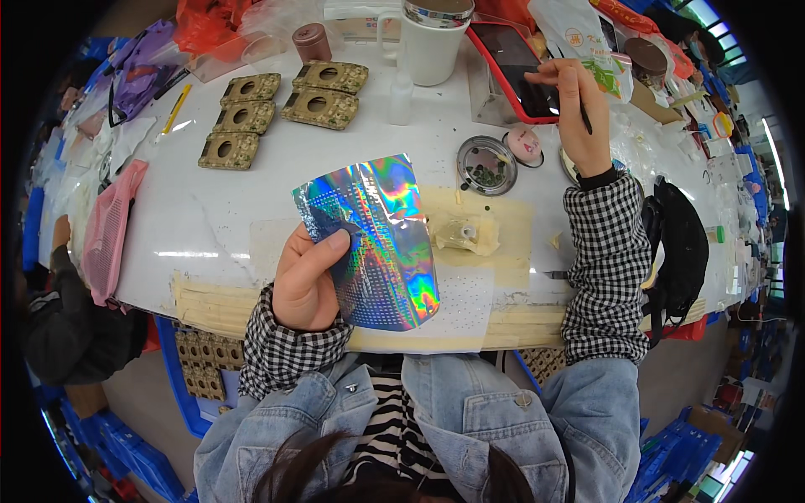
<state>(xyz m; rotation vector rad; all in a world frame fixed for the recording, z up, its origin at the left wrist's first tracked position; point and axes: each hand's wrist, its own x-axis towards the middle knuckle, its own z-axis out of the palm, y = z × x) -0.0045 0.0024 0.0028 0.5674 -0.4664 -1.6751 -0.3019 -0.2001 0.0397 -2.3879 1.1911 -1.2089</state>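
My left hand (pixel 309 272) pinches a shiny rainbow holographic foil pouch (pixel 390 243) between thumb and fingers, tilted above the near table edge. Rows of small dots cover part of its face. My right hand (pixel 579 109) is raised at the far right, its fingers closed around a thin dark stick-like tool (pixel 585 119). Its fingertips are over a phone in a red case (pixel 518 71); whether they touch the screen I cannot tell. Below that hand lie a round metal tin (pixel 486 165) with small dark green pieces and a pink round lid (pixel 524 145).
Several camouflage-patterned toy tank hull parts (pixel 243 117) lie at the far left. A white mug (pixel 432 46) and a small clear bottle (pixel 401 99) stand at the back. Yellowish glue-like residue (pixel 470 233) surrounds a clear piece mid-table. A black bag (pixel 681 243) sits right; a pink mesh pouch (pixel 113 235) left.
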